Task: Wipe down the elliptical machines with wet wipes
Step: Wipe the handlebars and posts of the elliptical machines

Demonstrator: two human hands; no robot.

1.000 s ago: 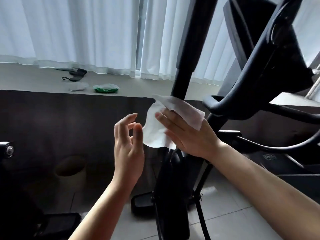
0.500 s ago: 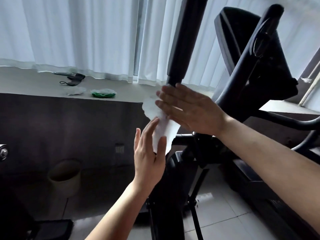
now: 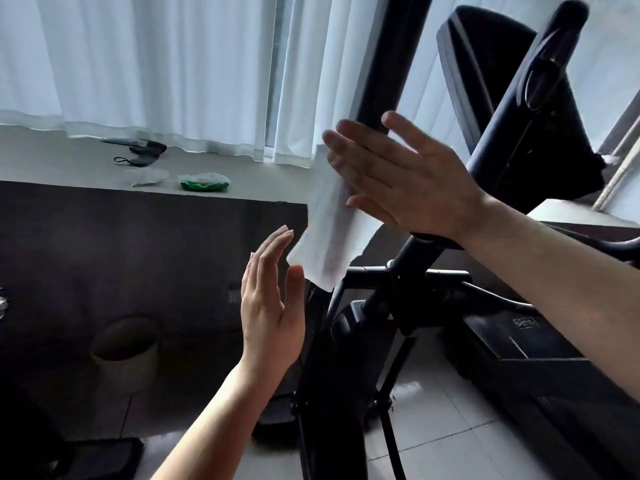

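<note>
A black elliptical machine fills the middle and right, with a thick upright pole point(image 3: 394, 60) rising to the top edge. A white wet wipe point(image 3: 329, 223) lies draped against that pole. My right hand point(image 3: 405, 174) presses the wipe's upper part onto the pole with straight fingers. The wipe's lower end hangs loose. My left hand point(image 3: 272, 306) is held upright just below and left of the wipe, fingers straight, its thumb tip close to the hanging corner. The machine's console point(image 3: 498, 81) and a curved handlebar point(image 3: 540, 81) stand at the upper right.
A grey windowsill point(image 3: 52, 161) under white curtains carries a green wipe packet point(image 3: 204, 181), a crumpled white wipe point(image 3: 147, 175) and a small black device point(image 3: 142, 150). A round bin point(image 3: 126, 351) stands by the dark wall at lower left. Pale floor tiles point(image 3: 450, 427) lie below.
My right hand has slid the wipe upward along the pole, from its lower section to higher up. My left hand rose with it and opened flat beside the hanging end.
</note>
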